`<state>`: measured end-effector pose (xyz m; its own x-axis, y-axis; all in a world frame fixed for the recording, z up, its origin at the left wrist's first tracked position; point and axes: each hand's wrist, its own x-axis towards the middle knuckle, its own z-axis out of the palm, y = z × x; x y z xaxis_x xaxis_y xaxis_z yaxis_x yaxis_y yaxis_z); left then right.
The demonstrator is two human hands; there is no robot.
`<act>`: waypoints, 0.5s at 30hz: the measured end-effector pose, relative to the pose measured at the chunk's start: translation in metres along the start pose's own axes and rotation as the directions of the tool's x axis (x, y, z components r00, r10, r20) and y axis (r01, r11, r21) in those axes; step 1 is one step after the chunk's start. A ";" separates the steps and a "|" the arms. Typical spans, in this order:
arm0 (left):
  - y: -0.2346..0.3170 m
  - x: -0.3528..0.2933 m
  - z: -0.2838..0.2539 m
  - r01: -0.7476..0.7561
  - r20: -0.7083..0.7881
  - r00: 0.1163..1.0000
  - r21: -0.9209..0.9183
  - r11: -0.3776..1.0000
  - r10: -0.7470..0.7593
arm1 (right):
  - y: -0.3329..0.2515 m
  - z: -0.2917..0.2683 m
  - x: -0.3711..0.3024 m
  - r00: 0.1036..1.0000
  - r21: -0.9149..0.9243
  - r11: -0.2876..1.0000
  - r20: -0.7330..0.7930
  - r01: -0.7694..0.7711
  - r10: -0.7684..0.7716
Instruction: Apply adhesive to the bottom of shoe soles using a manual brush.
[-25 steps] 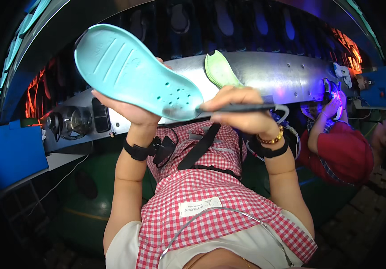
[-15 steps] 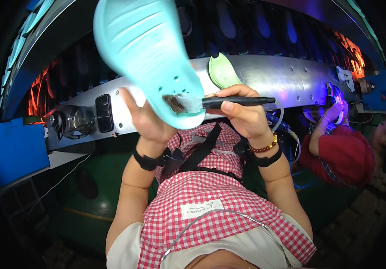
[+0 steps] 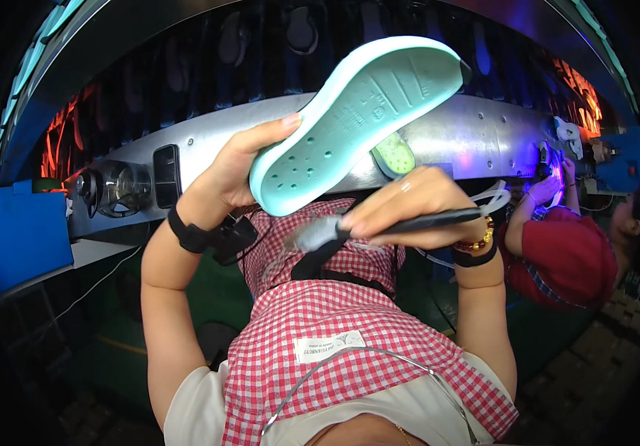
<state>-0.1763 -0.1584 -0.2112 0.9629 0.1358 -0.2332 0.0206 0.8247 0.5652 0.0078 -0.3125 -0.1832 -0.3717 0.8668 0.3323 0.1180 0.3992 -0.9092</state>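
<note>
A left hand [image 3: 234, 175] is raising a mint-green shoe sole [image 3: 361, 119], fingers wrapping its perforated end, while the right hand [image 3: 409, 208] is clenching a black brush [image 3: 387, 227] just below. Behind them, a curved metal bench [image 3: 483, 134] is gleaming in a dark workshop.

Turquoise shoe sole [image 3: 364, 119] and black-handled tool [image 3: 379, 227], both held in the air.

The sole is a perforated foam piece with a paler rim and small round holes near its lower end; it tilts up to the right, underside showing. The tool lies nearly level just below it, its grey tip pointing left, close under the sole's lower end.
</note>
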 end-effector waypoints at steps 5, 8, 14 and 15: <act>0.007 0.001 0.024 0.101 -0.106 0.992 0.270 0.958 -0.075 | 0.006 -0.004 0.002 1.000 -0.093 0.995 -0.003 -0.024 0.024; 0.004 -0.010 0.010 0.188 -0.175 0.973 0.222 0.957 -0.151 | -0.007 -0.009 0.002 0.997 -0.134 0.991 0.072 -0.007 0.017; -0.003 -0.025 -0.006 0.086 -0.190 0.981 0.198 0.976 -0.048 | -0.002 -0.005 -0.011 0.998 -0.177 0.983 0.036 -0.049 0.056; -0.004 -0.029 -0.003 0.066 -0.265 0.964 0.174 0.983 -0.018 | -0.006 -0.006 -0.014 0.996 -0.170 0.984 0.061 -0.052 0.063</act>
<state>-0.2054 -0.1643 -0.2095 0.8569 0.2612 -0.4445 0.1308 0.7237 0.6776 0.0179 -0.3250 -0.1811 -0.4189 0.8706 0.2581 0.2917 0.3982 -0.8697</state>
